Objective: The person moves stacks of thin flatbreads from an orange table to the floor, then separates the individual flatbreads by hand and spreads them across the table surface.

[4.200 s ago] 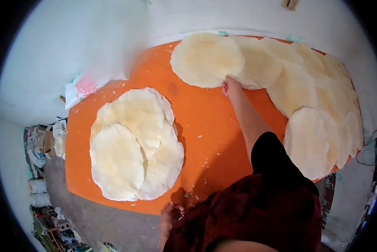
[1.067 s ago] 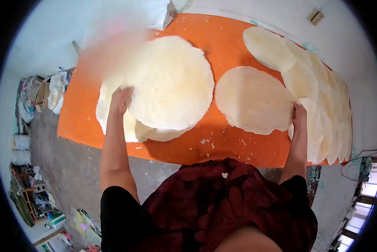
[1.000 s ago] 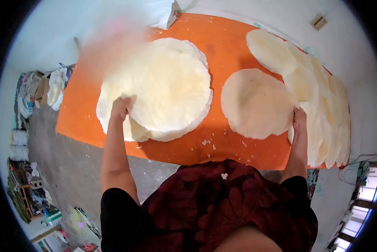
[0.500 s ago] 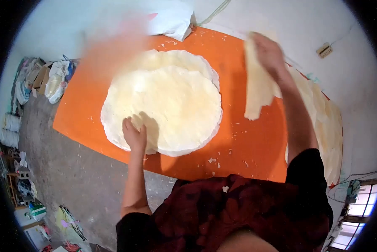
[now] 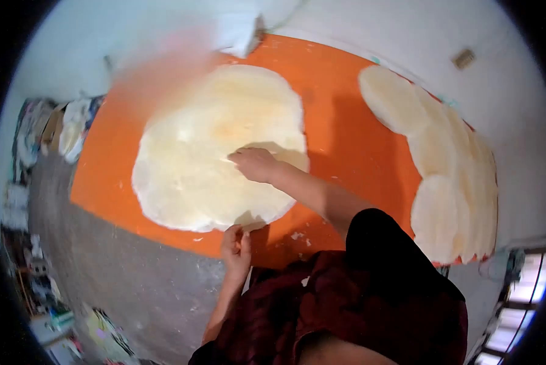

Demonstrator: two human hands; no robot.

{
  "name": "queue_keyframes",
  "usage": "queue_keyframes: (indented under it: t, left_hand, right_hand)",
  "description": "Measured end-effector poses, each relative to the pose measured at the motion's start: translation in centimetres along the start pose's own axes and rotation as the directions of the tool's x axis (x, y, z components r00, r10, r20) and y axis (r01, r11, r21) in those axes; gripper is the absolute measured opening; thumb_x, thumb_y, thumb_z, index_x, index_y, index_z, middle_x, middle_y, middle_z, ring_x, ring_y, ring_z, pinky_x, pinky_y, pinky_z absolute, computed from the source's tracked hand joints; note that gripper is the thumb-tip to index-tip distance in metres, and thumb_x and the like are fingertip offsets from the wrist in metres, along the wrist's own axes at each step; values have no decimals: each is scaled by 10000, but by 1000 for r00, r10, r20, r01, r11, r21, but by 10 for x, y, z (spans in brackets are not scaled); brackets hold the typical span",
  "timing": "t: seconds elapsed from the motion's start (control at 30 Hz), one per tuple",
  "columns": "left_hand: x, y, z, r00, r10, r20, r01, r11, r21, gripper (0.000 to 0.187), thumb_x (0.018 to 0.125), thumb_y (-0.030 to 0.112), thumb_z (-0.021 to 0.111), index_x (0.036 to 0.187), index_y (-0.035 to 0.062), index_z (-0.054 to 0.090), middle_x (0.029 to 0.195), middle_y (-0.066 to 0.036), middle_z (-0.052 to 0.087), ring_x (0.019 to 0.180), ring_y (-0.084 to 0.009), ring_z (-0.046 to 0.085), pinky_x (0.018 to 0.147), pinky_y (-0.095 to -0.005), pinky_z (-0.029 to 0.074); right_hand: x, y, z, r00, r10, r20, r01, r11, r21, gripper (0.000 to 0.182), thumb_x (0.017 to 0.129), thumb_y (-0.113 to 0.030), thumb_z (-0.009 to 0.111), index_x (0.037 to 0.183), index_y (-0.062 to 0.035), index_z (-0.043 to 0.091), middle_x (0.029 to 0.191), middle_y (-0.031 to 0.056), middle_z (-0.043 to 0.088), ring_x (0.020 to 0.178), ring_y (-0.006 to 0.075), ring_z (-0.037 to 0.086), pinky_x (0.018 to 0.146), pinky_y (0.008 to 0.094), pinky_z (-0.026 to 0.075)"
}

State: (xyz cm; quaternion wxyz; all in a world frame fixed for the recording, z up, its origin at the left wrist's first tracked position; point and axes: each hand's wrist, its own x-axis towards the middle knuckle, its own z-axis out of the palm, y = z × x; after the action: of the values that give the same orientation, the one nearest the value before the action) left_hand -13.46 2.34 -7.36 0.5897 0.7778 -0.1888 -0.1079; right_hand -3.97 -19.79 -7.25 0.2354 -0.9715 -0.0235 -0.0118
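Thin, pale-yellow rounded sheets (image 5: 194, 164), like flat pancakes, lie stacked on an orange tabletop (image 5: 340, 176). Over the right half of this stack is my right hand (image 5: 255, 164), fingers pressed together and pointing left. Its fingertips are at the top sheet's surface, and whatever is between them is hidden. At the stack's near edge is my left hand (image 5: 236, 246), thumb and fingers slightly apart, with nothing visible in them. A second group of similar sheets (image 5: 449, 182) overlaps along the table's right end.
Small pale scraps (image 5: 297, 235) dot the orange surface. A white bag (image 5: 239, 36) stands at the far edge by the wall. Bags and boxes (image 5: 72, 131) sit on the floor (image 5: 133, 274) at the left. A blurred pinkish patch covers the view's upper left.
My right hand has swung left from the table's right side, where it held a sheet, to the stack. That sheet is out of my hand. My left hand has drawn back to the near edge.
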Motion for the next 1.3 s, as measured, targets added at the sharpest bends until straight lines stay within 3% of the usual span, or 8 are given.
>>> queue_keyframes:
  t: [0.17, 0.23, 0.3, 0.37, 0.47, 0.53, 0.97, 1.3]
  left_hand:
    - [-9, 12, 34, 969, -74, 235, 81, 996, -21, 180, 832, 64, 528, 979, -40, 526, 859, -100, 568, 787, -137, 540, 713, -256, 443]
    - [-9, 33, 50, 923, -113, 368, 154, 984, -84, 162, 826, 58, 537, 958, -37, 541, 852, -92, 575, 784, -129, 544, 707, -248, 444]
    - [-11, 39, 71, 870, -149, 471, 227, 967, -113, 149, 820, 53, 549, 942, -32, 552, 843, -82, 580, 778, -121, 544, 700, -239, 443]
    - [-13, 32, 92, 820, -183, 542, 287, 951, -113, 141, 813, 50, 562, 931, -25, 560, 833, -69, 582, 769, -111, 540, 691, -229, 441]
    - [-16, 44, 119, 793, -256, 554, 314, 949, -11, 139, 816, 69, 559, 920, -21, 565, 787, -50, 583, 710, -93, 533, 645, -216, 440]
    - [-18, 46, 131, 737, -363, 570, 451, 892, -15, 135, 825, 85, 542, 913, -13, 572, 766, -43, 582, 638, -82, 526, 552, -207, 435]
    - [-10, 57, 162, 753, -406, 518, 469, 883, 10, 155, 850, 118, 519, 914, -7, 585, 745, -28, 580, 630, -83, 520, 529, -190, 419]
    - [58, 46, 235, 471, -210, 857, 855, 347, -385, 424, 851, 199, 519, 1229, 111, 349, 1137, -58, 484, 1030, -214, 481, 845, -395, 407]
  right_hand:
    - [-65, 69, -58, 928, 282, -244, -252, 956, 149, 254, 774, -173, 516, 1020, -110, 522, 1019, 116, 556, 958, 281, 533, 792, 402, 428]
    - [-103, 135, -68, 763, 623, -171, -376, 643, 667, 232, 781, -189, 526, 995, -97, 530, 963, 102, 581, 897, 269, 570, 711, 385, 466]
    - [-166, 200, -93, 541, 841, 6, 32, -28, 999, 157, 776, -178, 555, 904, -88, 547, 815, 69, 588, 743, 217, 584, 598, 340, 476]
    - [-233, 269, -103, 472, 875, -106, 169, 29, 985, 99, 778, -143, 497, 779, -43, 492, 698, 97, 551, 583, 179, 520, 515, 306, 448]
    - [-295, 348, -113, 16, 995, 97, 454, -94, 886, 122, 816, -141, 477, 790, -22, 481, 698, 112, 554, 558, 178, 509, 501, 285, 441]
    - [-308, 369, -127, -19, 986, 167, 550, -129, 825, 149, 824, -166, 500, 791, -23, 476, 685, 109, 548, 536, 172, 497, 493, 280, 436]
    - [-270, 409, -146, 237, 950, 204, 475, -296, 829, 171, 791, -204, 587, 690, -105, 490, 548, -35, 448, 493, 54, 443, 425, 210, 356]
    - [-321, 115, -74, 501, 735, 456, 282, -637, 717, 156, 861, -263, 510, 830, -109, 510, 695, -23, 536, 557, 76, 470, 493, 233, 399]
